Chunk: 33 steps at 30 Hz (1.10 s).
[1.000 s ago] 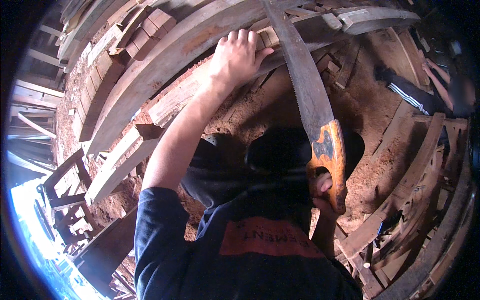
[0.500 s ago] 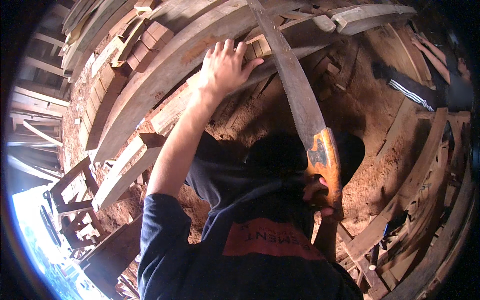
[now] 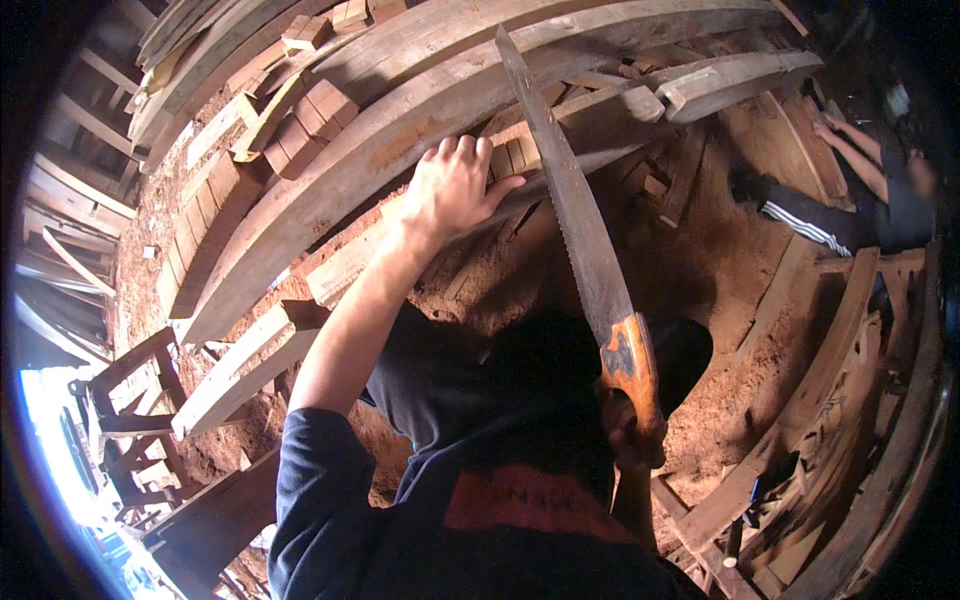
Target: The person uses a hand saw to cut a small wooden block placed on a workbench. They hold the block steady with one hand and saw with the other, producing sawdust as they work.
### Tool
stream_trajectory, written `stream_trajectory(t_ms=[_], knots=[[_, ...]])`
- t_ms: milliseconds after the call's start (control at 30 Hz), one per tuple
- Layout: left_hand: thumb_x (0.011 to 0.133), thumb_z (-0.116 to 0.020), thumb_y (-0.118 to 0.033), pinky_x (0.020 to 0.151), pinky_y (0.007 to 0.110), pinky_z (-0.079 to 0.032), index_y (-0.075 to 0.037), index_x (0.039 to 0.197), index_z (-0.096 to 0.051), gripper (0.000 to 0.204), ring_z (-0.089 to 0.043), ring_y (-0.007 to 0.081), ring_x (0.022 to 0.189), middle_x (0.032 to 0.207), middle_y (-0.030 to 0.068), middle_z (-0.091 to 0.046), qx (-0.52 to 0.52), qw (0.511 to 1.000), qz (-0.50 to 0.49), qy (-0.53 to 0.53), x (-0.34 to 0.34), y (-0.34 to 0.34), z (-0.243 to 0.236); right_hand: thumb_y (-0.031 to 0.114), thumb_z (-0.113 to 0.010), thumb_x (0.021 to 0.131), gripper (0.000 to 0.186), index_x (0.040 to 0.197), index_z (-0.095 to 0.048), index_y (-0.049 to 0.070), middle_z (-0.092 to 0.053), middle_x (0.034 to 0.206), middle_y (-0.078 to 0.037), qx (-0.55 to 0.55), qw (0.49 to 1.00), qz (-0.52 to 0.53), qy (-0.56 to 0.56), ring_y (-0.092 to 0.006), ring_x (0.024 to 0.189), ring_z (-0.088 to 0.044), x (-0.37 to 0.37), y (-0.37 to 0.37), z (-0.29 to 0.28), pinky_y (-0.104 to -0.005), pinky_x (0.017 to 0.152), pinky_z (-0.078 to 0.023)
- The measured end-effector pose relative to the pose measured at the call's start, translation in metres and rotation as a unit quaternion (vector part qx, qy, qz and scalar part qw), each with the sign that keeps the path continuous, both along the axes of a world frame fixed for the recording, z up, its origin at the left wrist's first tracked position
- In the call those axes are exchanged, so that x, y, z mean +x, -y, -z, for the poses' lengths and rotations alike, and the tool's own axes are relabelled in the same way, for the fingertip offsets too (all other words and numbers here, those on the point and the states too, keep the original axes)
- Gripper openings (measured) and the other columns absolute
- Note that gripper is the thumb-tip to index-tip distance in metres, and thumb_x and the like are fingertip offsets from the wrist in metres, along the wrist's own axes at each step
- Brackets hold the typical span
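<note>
My left hand (image 3: 455,190) lies over a narrow piece of timber (image 3: 345,268), its fingers curled over the far edge and the thumb stretched along the near side. Dark lines cross the timber (image 3: 516,155) just right of that hand. In my right hand (image 3: 632,440) is the orange wooden handle of a handsaw (image 3: 575,195), held close to my body; the fingers are in deep shadow. The blade slants up and to the left, its toothed edge on the left. It passes over the timbers right of my left hand; whether the teeth touch wood I cannot tell.
Long curved beams (image 3: 400,110) stretch across the far side. Short blocks (image 3: 312,128) stand on them at the left. More curved planks (image 3: 820,380) are piled at the right. A co-worker (image 3: 850,200) sits at the far right. Reddish sawdust (image 3: 715,400) covers the ground.
The view has tilted, so the whole scene sits lower. The saw handle has come slightly toward me and to the left. My left hand keeps its place on the timber.
</note>
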<state>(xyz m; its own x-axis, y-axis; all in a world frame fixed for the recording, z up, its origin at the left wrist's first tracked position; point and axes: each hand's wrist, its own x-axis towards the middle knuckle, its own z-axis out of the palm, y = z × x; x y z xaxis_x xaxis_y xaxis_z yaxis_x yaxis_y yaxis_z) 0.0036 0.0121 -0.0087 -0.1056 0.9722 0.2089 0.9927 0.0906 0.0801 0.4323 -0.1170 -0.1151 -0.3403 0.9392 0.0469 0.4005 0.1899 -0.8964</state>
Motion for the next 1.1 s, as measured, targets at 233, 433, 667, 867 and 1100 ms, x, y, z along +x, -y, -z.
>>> stream_trajectory(t_ms=[233, 433, 667, 867, 1100], knots=[[0.091, -0.047, -0.057, 0.082, 0.044, -0.049, 0.006, 0.106, -0.055, 0.065, -0.06, 0.0356, 0.093, 0.096, 0.0214, -0.059, 0.033, 0.999, -0.007, 0.015, -0.006, 0.008, 0.006, 0.036, -0.083, 0.068, 0.042, 0.089, -0.064, 0.005, -0.063, 0.069, -0.004, 0.208, 0.97, -0.059, 0.112, -0.0171, 0.061, -0.063, -0.037, -0.007, -0.043, -0.0313, 0.057, -0.051], [0.092, -0.049, -0.048, 0.076, 0.045, -0.05, 0.003, 0.103, -0.054, 0.053, -0.06, 0.0345, 0.089, 0.091, 0.0197, -0.06, 0.03, 1.0, 0.003, 0.01, -0.005, 0.004, 0.007, 0.016, -0.08, 0.071, 0.027, 0.085, -0.059, 0.009, -0.058, 0.068, -0.002, 0.065, 0.994, -0.038, -0.079, -0.0166, 0.059, -0.058, -0.067, -0.03, -0.059, -0.0304, 0.056, -0.047], [0.092, -0.049, -0.05, 0.076, 0.044, -0.049, 0.002, 0.11, -0.054, 0.055, -0.059, 0.0327, 0.092, 0.096, 0.0192, -0.059, 0.049, 0.998, -0.034, 0.006, 0.002, -0.001, 0.011, -0.002, -0.073, 0.073, 0.024, 0.076, -0.053, 0.01, -0.054, 0.07, 0.0, 0.02, 0.989, -0.05, -0.134, -0.0089, 0.061, -0.051, -0.189, -0.106, -0.115, -0.0256, 0.056, -0.042], [0.092, -0.048, -0.05, 0.077, 0.045, -0.049, 0.002, 0.109, -0.054, 0.055, -0.06, 0.0335, 0.093, 0.097, 0.0195, -0.06, 0.035, 0.999, -0.032, 0.014, -0.004, 0.003, 0.01, -0.007, -0.07, 0.069, 0.026, 0.073, -0.053, 0.011, -0.053, 0.065, -0.003, 0.026, 0.994, -0.092, -0.058, -0.0149, 0.064, -0.054, -0.084, -0.03, -0.112, -0.0307, 0.069, -0.049], [0.091, -0.049, -0.053, 0.076, 0.046, -0.049, 0.001, 0.109, -0.053, 0.057, -0.06, 0.0345, 0.093, 0.096, 0.0203, -0.06, 0.044, 0.999, -0.027, 0.004, 0.006, -0.002, 0.012, -0.008, -0.072, 0.07, 0.027, 0.079, -0.053, 0.008, -0.055, 0.073, 0.0, 0.007, 0.987, -0.098, -0.131, -0.0114, 0.065, -0.053, -0.179, -0.108, -0.111, -0.0274, 0.061, -0.044]])
